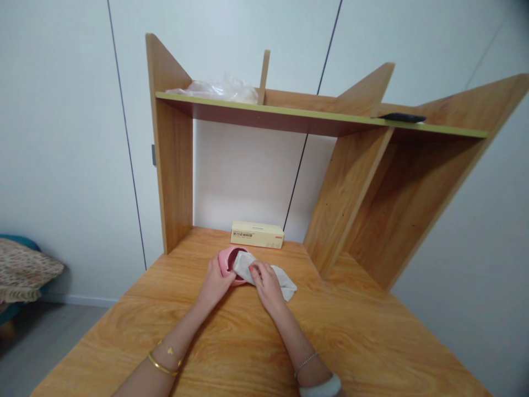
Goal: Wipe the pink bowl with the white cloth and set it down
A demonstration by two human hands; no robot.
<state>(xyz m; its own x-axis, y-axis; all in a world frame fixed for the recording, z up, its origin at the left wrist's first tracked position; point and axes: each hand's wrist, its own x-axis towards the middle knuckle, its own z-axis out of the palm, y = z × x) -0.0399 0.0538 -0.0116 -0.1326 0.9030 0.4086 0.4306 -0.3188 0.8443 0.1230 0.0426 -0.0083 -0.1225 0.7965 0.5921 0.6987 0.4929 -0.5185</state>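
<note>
Pink hollow item point(225, 261) | at the desk point(231, 342), before the cream box point(257, 236) | your left hand point(218, 282) clasps it, your right hand point(268, 282) pinches the pale cloth point(243, 264) | looks partway: one cloth end at its mouth, the other outside

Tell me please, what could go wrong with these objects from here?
The pale grey soft cloth could bunch up at the opening of the pink rounded hollow object. That object could slip if the left hand loosens. Pushed backwards, it might bump the cream rectangular cardboard box close behind.
</note>
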